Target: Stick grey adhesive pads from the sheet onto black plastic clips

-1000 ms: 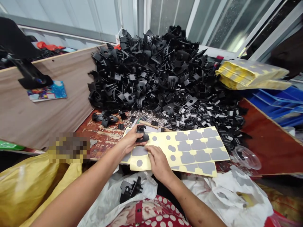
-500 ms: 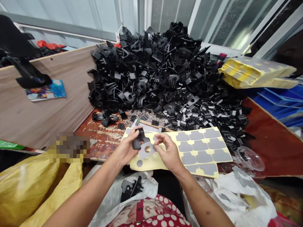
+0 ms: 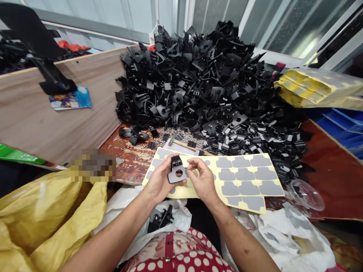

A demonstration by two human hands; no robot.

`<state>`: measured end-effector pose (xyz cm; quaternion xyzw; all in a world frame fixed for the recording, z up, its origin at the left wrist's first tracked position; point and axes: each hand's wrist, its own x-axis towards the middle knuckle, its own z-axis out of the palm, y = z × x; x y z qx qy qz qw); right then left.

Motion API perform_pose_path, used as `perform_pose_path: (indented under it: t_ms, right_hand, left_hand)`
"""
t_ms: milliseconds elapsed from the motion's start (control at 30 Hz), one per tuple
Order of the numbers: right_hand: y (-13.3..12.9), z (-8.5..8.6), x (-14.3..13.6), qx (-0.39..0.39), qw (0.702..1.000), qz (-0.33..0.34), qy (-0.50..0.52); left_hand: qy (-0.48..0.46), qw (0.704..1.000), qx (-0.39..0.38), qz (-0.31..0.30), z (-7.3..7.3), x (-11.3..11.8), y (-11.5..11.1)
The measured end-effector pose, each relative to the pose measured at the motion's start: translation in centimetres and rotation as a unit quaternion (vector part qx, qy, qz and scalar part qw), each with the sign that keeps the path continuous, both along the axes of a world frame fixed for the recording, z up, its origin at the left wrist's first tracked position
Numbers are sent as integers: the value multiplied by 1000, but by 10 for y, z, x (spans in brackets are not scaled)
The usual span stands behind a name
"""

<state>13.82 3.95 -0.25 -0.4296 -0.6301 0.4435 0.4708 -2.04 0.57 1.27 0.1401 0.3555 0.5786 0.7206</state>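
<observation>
My left hand [image 3: 159, 180] grips a black plastic part [image 3: 176, 162] with a grey sticker [image 3: 173, 176] on its flat face; a round hole shows through both. My right hand [image 3: 202, 178] is closed in a pinch at the part's right edge, and what lies between its fingertips is too small to make out. Under both hands lies a yellow backing sheet [image 3: 211, 192] with rows of grey stickers. Behind it, a thin wooden-handled tool [image 3: 188, 146] rests among small metal bits [image 3: 185, 136].
A tall heap of black plastic parts [image 3: 198, 83] fills the table's back. A stack of yellow sheets [image 3: 314, 87] sits at right, above blue crates [image 3: 340, 124]. Yellow sacks [image 3: 51, 211] stand at left; a clear bowl [image 3: 306, 194] lies right.
The grey sticker, earlier apart from the black part at its lower right, now lies against its face. The part has turned in my left hand. The whole view has shifted slightly.
</observation>
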Motion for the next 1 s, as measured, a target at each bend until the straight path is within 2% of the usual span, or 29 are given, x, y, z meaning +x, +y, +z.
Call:
perform_pose_path:
  t_ms: [500, 633, 700, 833, 933, 1000]
  right_hand:
    - [-5, 2, -2, 31, 998, -6, -51]
    - [-7, 0, -3, 56, 995, -2, -81]
    - [-10, -3, -3, 97, 989, -5, -112]
    - [-22, -12, -6, 211, 953, 3, -215]
    - [-32, -16, -7, 298, 905, -19, -302]
    - [-35, -13, -2, 316, 884, -54, -339]
  left_hand:
    - [9, 1000, 5, -2, 1, -2, -5]
    - [48, 999, 19, -2, -3, 1, -6]
    - [92, 995, 36, 24, -8, 7, -7]
    - [194, 974, 34, 112, -21, 20, -7]
    - [239, 961, 45, 132, -27, 24, -9]
    - [265, 954, 55, 132, -27, 20, -14]
